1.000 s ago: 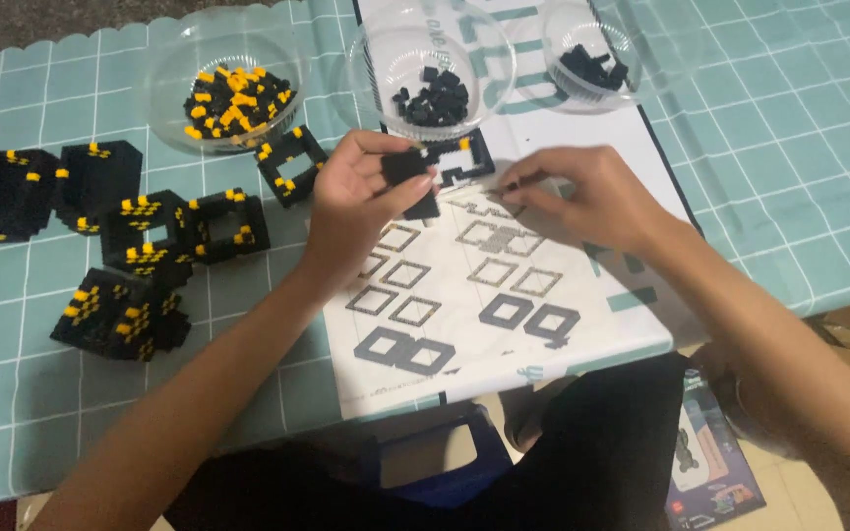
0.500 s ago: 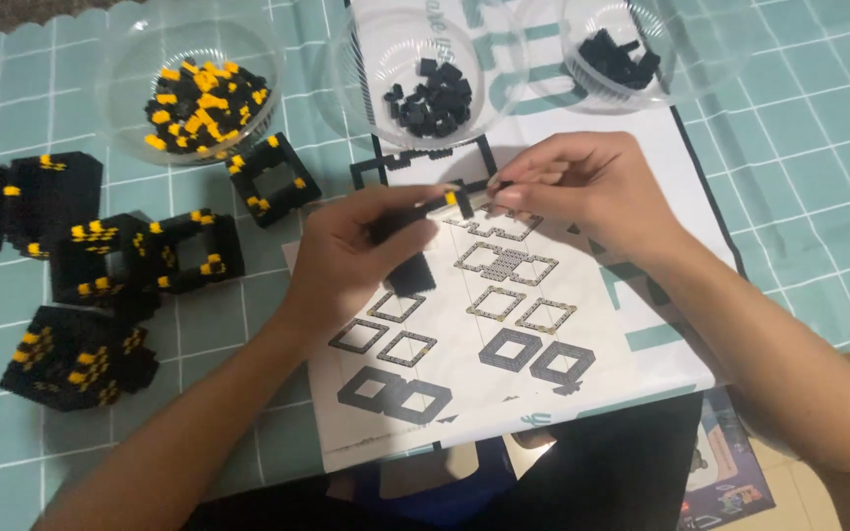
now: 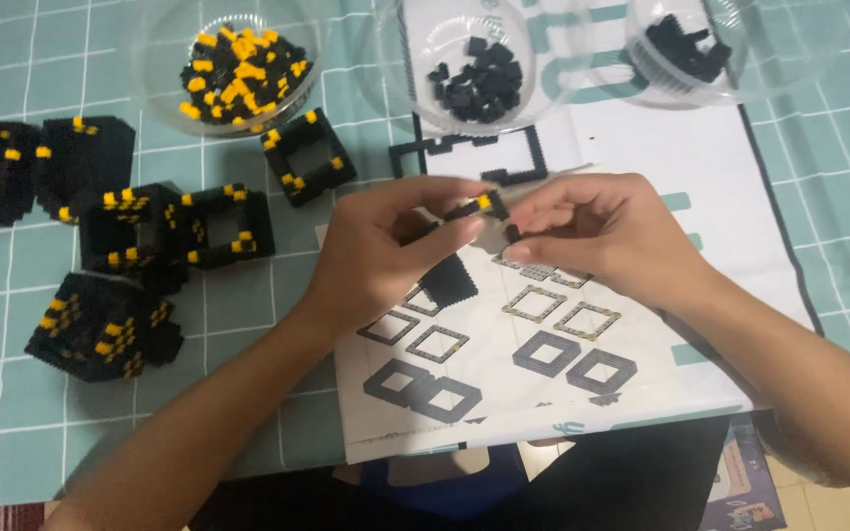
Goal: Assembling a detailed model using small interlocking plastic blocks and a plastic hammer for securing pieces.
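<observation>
My left hand [image 3: 386, 251] and my right hand [image 3: 592, 231] meet above a white instruction sheet [image 3: 543, 383], and between their fingertips they pinch a small black and yellow brick piece [image 3: 479, 206]. A black textured block [image 3: 448, 280] lies on the sheet just under my left fingers. Behind the hands a flat open frame of black bricks [image 3: 464, 152] rests on the sheet, partly hidden by my fingers.
Three clear bowls stand at the back: black and yellow bricks [image 3: 238, 69], small black bricks [image 3: 474, 79], more black pieces [image 3: 686, 49]. Several built black and yellow square frames and cubes [image 3: 100, 324] lie on the teal grid mat [image 3: 12, 393] to the left.
Both hands have stayed together over the sheet, working the small piece. The camera has shifted so the bowls and built pieces sit lower in view.
</observation>
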